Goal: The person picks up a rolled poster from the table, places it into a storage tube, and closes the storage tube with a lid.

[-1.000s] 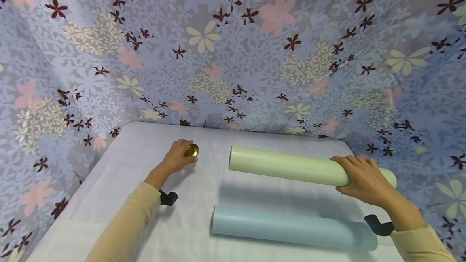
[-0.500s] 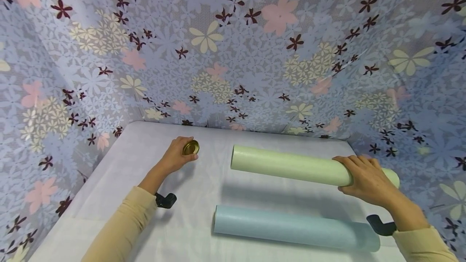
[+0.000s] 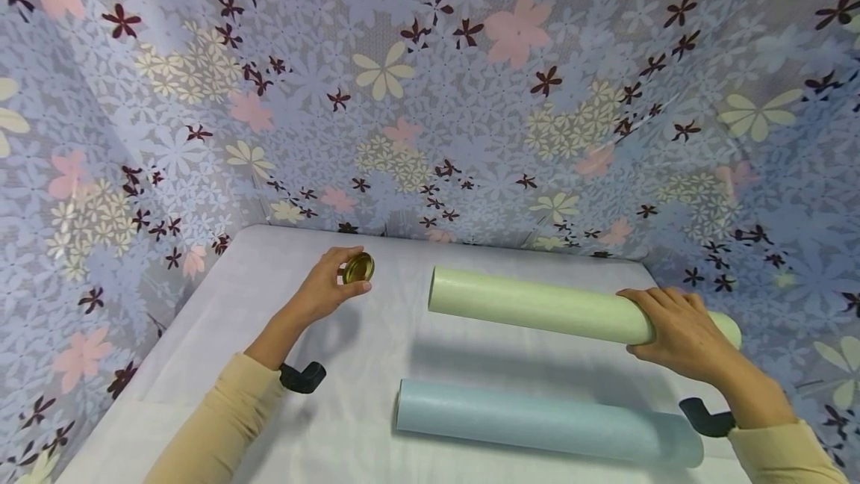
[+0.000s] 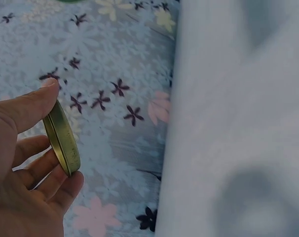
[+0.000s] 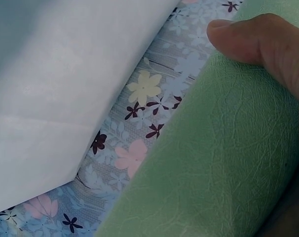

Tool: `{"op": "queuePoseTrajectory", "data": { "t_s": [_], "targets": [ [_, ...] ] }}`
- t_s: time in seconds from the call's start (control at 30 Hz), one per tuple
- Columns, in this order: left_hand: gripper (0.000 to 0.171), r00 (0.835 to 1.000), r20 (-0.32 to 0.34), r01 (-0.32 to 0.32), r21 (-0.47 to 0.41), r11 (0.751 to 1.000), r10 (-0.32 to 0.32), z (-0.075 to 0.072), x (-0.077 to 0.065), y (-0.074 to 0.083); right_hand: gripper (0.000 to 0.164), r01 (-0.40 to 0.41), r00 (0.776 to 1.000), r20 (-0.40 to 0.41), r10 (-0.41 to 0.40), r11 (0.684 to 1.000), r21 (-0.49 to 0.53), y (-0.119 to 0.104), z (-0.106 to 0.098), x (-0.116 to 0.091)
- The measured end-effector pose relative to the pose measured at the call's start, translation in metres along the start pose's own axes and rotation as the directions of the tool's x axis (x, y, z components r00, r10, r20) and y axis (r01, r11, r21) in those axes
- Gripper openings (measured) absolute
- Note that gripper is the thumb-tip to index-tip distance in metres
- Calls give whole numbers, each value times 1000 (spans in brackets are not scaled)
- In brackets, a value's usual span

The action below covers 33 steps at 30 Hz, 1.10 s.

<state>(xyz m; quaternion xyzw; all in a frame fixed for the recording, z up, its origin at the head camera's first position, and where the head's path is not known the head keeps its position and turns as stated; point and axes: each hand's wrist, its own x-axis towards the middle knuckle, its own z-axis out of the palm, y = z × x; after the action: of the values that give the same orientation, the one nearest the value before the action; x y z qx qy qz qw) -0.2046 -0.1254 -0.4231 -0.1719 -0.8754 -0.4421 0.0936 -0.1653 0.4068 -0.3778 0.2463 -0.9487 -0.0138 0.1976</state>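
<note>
Between thumb and fingertips my left hand [image 3: 322, 286] pinches a round, shallow gold-coloured metal lid [image 3: 359, 268], held up off the table with its hollow side turned to the right. The left wrist view shows that lid [image 4: 63, 140] edge-on, thumb on its top rim and fingers along its lower side. My right hand [image 3: 678, 334] grips a long pale green roll [image 3: 537, 305] from above near its right end. A shadow falls below the roll, which is off the table. In the right wrist view the green roll [image 5: 208, 148] has a creased, leather-like surface under my thumb.
A light blue roll [image 3: 537, 420] lies on the white-covered table [image 3: 363, 364], nearer to me than the green one. Flowered cloth [image 3: 457, 118] hangs behind the table and at both sides. A black band mount [image 3: 304, 377] sits at my left wrist.
The gold lid has risen a little and tipped more upright in my left hand, and its shadow has spread from the hand. My right hand and the green roll stay nearly still.
</note>
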Motion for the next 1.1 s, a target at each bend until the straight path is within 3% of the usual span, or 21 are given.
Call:
{"op": "queuePoseTrajectory", "data": {
  "t_s": [0.53, 1.1],
  "targets": [
    [67, 999, 25, -29, -199, 980, 34, 3, -9, 32, 84, 3, 1000, -5, -3, 1000, -9, 1, -5, -3],
    [63, 996, 25, -77, -354, 932, 91, 13, -17, 51, 84, 7, 1000, -9, -7, 1000, -17, -3, -9, -4]
  ]
}}
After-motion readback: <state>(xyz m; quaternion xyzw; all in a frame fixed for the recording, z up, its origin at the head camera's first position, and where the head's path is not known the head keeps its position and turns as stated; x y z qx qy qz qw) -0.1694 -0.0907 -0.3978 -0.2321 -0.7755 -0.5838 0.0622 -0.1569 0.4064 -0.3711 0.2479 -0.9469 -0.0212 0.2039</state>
